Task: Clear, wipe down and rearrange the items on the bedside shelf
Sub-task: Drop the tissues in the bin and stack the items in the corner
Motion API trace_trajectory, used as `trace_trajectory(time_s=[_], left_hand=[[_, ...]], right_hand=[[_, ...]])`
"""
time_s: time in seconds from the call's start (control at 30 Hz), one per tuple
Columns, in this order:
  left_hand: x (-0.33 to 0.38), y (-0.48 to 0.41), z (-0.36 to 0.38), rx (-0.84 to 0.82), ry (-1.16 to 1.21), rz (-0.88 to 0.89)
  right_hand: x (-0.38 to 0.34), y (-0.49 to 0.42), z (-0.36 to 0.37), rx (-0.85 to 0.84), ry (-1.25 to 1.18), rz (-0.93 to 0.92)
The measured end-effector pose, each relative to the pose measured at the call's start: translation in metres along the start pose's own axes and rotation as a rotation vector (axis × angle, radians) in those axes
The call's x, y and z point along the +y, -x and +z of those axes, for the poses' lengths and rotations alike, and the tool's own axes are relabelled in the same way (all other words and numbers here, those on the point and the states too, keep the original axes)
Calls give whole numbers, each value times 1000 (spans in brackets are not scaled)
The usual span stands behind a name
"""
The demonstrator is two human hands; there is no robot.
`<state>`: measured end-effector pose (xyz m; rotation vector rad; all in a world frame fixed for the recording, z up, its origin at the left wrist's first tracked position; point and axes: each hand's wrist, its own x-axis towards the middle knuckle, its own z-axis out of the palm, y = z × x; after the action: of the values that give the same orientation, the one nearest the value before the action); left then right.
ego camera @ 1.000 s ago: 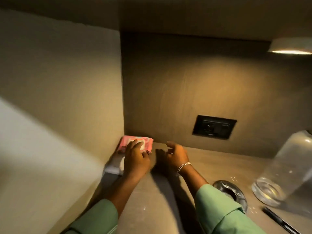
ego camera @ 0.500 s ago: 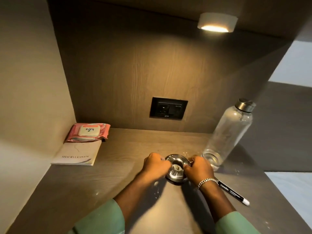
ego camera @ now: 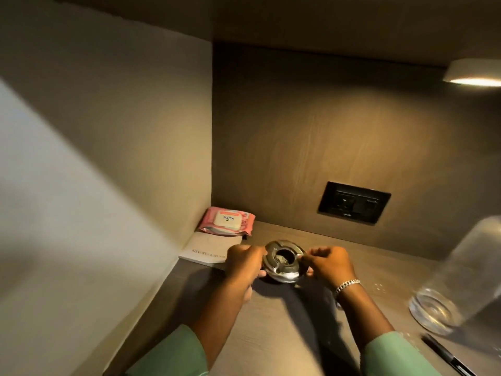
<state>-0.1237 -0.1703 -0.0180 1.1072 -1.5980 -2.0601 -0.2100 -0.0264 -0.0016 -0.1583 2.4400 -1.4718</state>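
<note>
A round metal ashtray (ego camera: 283,260) is held between both hands just above the brown shelf (ego camera: 271,335), near its left rear part. My left hand (ego camera: 244,263) grips its left rim and my right hand (ego camera: 329,264), with a silver bracelet on the wrist, grips its right rim. Something small lies in the ashtray's bowl. A pink pack of wet wipes (ego camera: 227,221) rests in the back left corner. A thin pale booklet (ego camera: 210,249) lies flat in front of the wipes, against the left wall.
A clear glass bottle (ego camera: 461,278) stands at the right, blurred. A black marker (ego camera: 447,355) lies near the front right edge. A black socket plate (ego camera: 353,202) sits in the back wall. A small lamp (ego camera: 474,73) glows under the top panel.
My hands left the wipes pack in the corner, took hold of the ashtray by the bottle, and have carried it left and back toward the booklet.
</note>
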Motion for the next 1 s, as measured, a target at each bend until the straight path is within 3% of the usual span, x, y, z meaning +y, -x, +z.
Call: trace_trajectory(time_s=[0.1,0.23,0.4,0.5,0.57,0.7,0.8,0.93,1.0], left_hand=[[18,-19,-39,185,-91,147],[24,-34,-87,360,-394,324],[-1,-24,-92,415,-465,368],[-24,-5,-83,461,-606,565],[-40,11,-76,367,-656,719],[-59,44,-39,22,-784,786],[-65,65,18,-270,-624,792],[-73,91,101,-570,-573,787],[-79,102,136,-712,-644,736]], right_hand=[[-24,-5,50,-76,-117,-16],[-47,-4,115,-163,-229,28],[-49,1,154,-71,-119,-7],[-39,7,136,-36,-199,-3],[-25,12,107,-8,-260,-25],[19,30,17,135,-114,-143],[60,56,-60,351,11,-171],[116,96,-147,711,269,-93],[139,110,-179,730,486,3]])
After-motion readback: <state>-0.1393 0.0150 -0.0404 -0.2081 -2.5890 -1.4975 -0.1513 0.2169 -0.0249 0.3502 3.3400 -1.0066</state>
